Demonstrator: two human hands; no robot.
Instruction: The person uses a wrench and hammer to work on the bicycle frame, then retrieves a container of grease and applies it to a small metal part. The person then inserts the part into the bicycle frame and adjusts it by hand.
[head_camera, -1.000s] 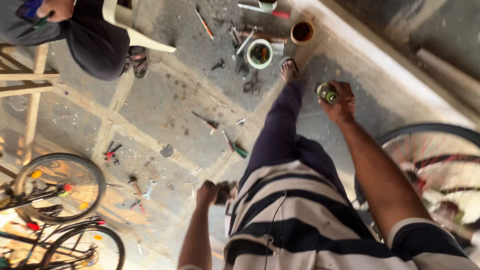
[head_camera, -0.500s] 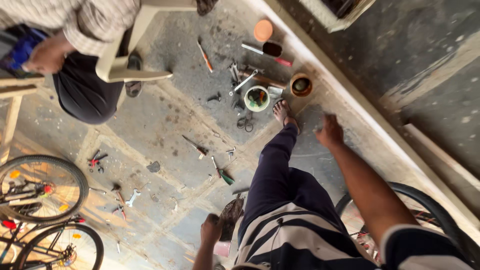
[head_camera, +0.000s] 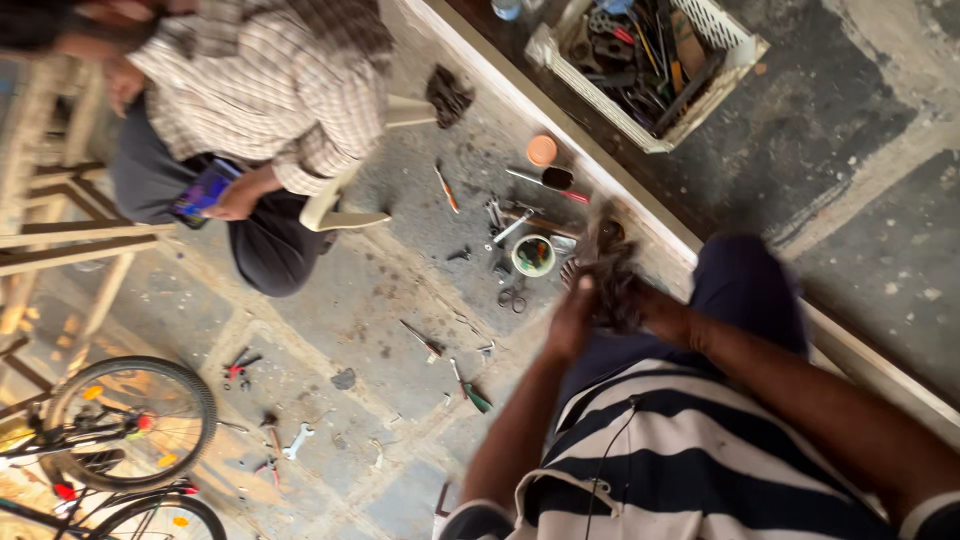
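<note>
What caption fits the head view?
Both hands, left hand and right hand, rub a dark rag above a floor strewn with tools.

A grey concrete floor (head_camera: 330, 300) was seen from above, cracked, stained and crossed by pale seams. It was littered with small tools: a white spanner (head_camera: 297, 440), scissors (head_camera: 513, 297), screwdrivers and pliers. A small white tub (head_camera: 533, 255) and an orange lid (head_camera: 541, 150) were set among them. A pale raised kerb (head_camera: 640, 215) ran diagonally, and beyond it darker, patchy ground was laid. A white plastic crate (head_camera: 655, 60) of tools was placed there. A wooden frame (head_camera: 55, 240) stood at the left, and 2 bicycle wheels (head_camera: 125, 420) were parked below it. Soft daylight was spread evenly.
</note>
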